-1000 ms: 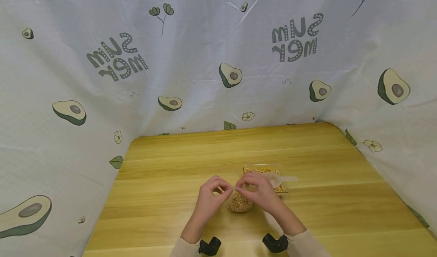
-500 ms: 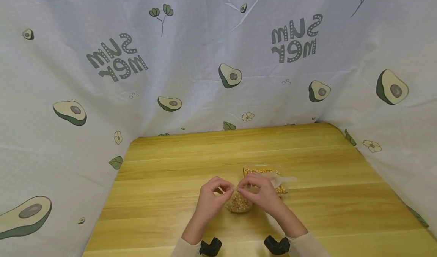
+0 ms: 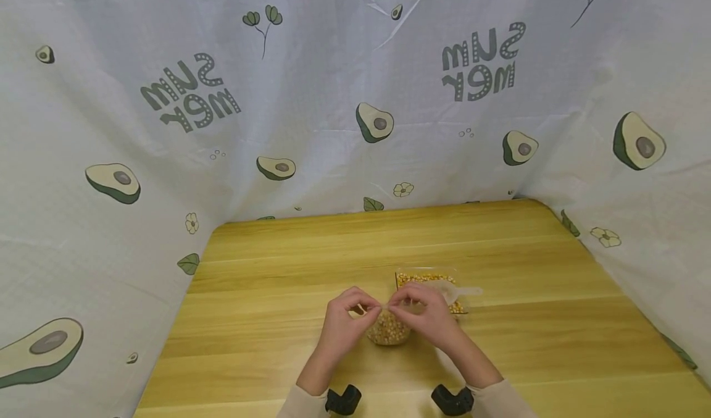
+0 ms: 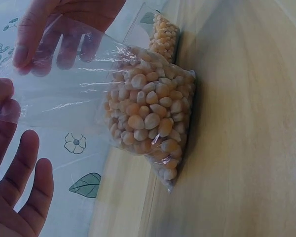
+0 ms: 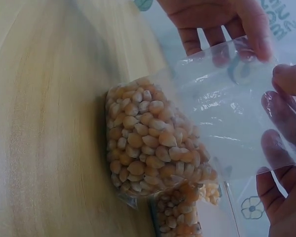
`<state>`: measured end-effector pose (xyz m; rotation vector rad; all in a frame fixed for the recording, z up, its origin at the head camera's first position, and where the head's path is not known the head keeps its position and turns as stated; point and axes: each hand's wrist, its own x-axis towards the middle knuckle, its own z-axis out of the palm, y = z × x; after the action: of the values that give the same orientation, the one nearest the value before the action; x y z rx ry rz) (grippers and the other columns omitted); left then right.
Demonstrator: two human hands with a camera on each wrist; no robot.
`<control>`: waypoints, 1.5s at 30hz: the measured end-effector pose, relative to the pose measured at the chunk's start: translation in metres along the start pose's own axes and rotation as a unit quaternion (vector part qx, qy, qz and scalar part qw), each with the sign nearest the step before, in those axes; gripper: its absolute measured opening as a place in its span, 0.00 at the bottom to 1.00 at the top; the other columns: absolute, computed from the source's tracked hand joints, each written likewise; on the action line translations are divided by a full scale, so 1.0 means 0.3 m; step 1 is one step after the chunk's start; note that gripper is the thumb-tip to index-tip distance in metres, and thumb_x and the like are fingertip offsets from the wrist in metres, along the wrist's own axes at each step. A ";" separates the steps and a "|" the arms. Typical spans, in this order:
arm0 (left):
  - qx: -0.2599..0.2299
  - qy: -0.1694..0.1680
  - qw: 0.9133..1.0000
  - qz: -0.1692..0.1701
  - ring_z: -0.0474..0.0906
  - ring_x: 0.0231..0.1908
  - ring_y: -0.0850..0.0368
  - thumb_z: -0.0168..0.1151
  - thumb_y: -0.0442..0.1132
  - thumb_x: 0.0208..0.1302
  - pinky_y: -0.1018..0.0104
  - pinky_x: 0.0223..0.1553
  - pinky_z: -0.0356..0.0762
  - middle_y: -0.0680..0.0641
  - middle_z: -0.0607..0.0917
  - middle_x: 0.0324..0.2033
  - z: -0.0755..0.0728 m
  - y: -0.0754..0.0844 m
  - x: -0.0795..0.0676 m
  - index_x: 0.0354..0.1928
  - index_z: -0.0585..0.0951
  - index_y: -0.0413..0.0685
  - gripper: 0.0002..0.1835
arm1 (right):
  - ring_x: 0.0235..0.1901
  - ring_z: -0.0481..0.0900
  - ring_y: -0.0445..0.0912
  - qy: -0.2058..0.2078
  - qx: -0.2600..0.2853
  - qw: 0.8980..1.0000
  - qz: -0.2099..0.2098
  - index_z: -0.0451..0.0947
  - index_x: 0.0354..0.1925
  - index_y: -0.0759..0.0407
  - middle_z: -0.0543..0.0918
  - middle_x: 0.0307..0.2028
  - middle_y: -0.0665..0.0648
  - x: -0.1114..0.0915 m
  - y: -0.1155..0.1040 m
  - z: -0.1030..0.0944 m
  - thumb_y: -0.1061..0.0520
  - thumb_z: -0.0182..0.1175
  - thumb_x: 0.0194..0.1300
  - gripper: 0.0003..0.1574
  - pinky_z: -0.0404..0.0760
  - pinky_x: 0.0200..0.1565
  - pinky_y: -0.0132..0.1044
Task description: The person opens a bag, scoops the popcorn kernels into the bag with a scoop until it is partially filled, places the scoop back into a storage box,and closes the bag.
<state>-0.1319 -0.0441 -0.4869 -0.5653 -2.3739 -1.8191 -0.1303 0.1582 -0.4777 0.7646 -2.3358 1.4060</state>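
A clear plastic bag (image 3: 389,330) filled in its lower part with corn kernels stands on the table under both hands. My left hand (image 3: 345,319) pinches one side of its top edge between thumb and forefinger. At the other side, my right hand (image 3: 424,316) pinches the rim the same way, a short gap from the left fingertips. In the left wrist view the bag's upper film (image 4: 74,84) is stretched between the hands, above the packed kernels (image 4: 150,111). The right wrist view shows the bag (image 5: 153,140) resting on its base, with the other fingers behind the film.
Behind the right hand stands a clear rectangular container (image 3: 464,312) of corn kernels. A translucent scoop (image 3: 451,291) lies across it, handle pointing right. The wooden table (image 3: 289,270) meets a hanging cloth (image 3: 322,84) printed with avocados at the back and sides.
Both hands keep their pinch on the plastic bag's top. My right hand has shifted very slightly right and down, and the left slightly right. The container and scoop stay put.
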 end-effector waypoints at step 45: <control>0.002 -0.005 1.000 0.008 0.80 0.34 0.58 0.70 0.36 0.61 0.64 0.39 0.79 0.53 0.86 0.32 0.035 0.008 0.011 0.32 0.88 0.57 0.04 | 0.33 0.79 0.42 0.038 -0.010 0.998 -0.044 0.84 0.34 0.51 0.86 0.31 0.52 -0.015 0.012 0.009 0.70 0.71 0.54 0.15 0.77 0.36 0.35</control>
<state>-0.1325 -0.0329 -0.4866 -0.5928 -2.3714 -1.8095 -0.1286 0.1585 -0.4839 0.7838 -2.2285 1.3493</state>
